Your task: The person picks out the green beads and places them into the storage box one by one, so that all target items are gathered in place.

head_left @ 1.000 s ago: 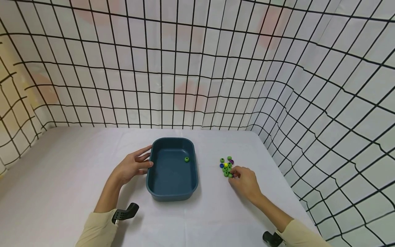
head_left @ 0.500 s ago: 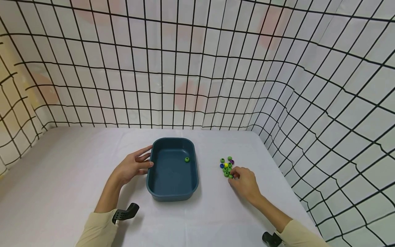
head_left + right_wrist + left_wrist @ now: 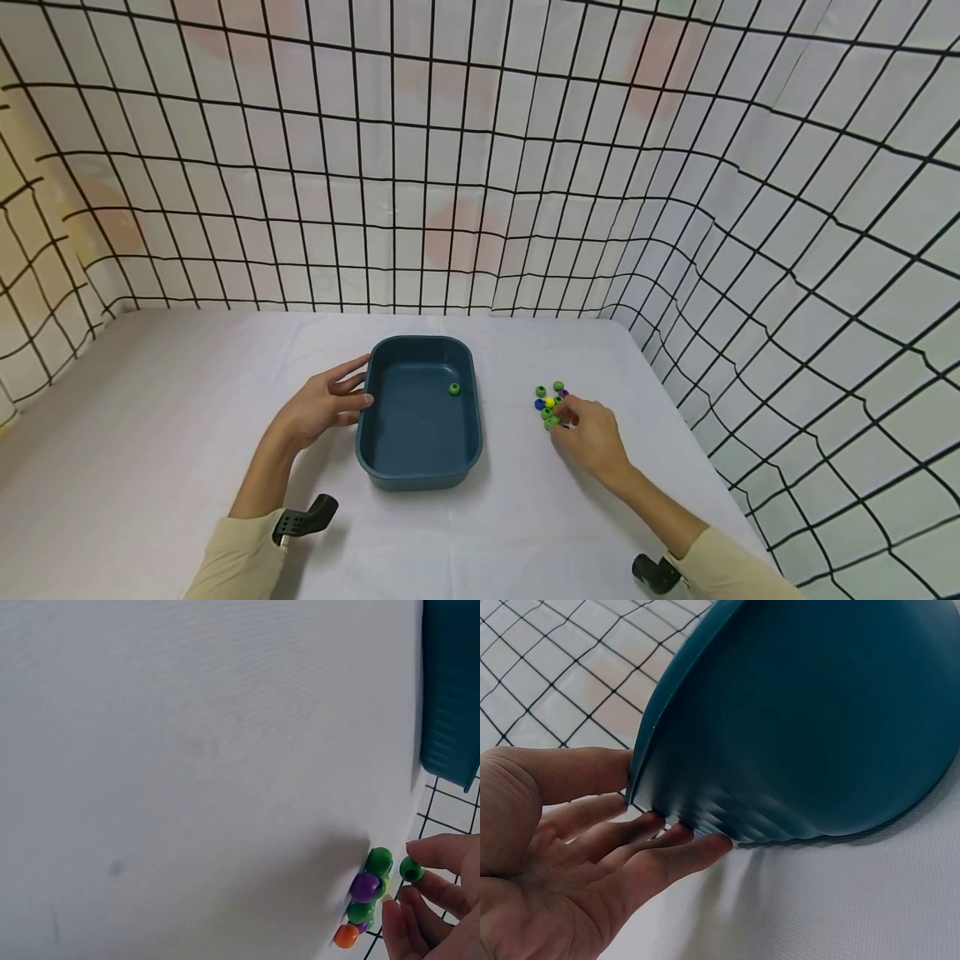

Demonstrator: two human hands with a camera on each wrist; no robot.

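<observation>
A dark blue tub (image 3: pixel 418 442) stands on the white cloth with one green bead (image 3: pixel 454 389) inside. My left hand (image 3: pixel 318 406) is at its left wall, fingers extended; in the left wrist view the upper digit touches the rim and the other fingertips rest along the ribbed side. My right hand (image 3: pixel 596 442) is over the near edge of a bead cluster (image 3: pixel 546 412) to the right of the tub. Between its thumb and finger it pinches a green bead (image 3: pixel 410 869), raised beside the pile. Its fingers hide part of the cluster in the head view.
The cluster also has a yellow bead (image 3: pixel 550 402), a blue bead (image 3: pixel 539 404), a purple bead (image 3: pixel 364 887) and an orange bead (image 3: pixel 346 936). Black grid netting (image 3: pixel 465 208) over white sheeting borders the table at the back and sides.
My right hand has shifted slightly left and up from the near side of the cluster, now with a green bead in its pinch. The left hand and tub stay put.
</observation>
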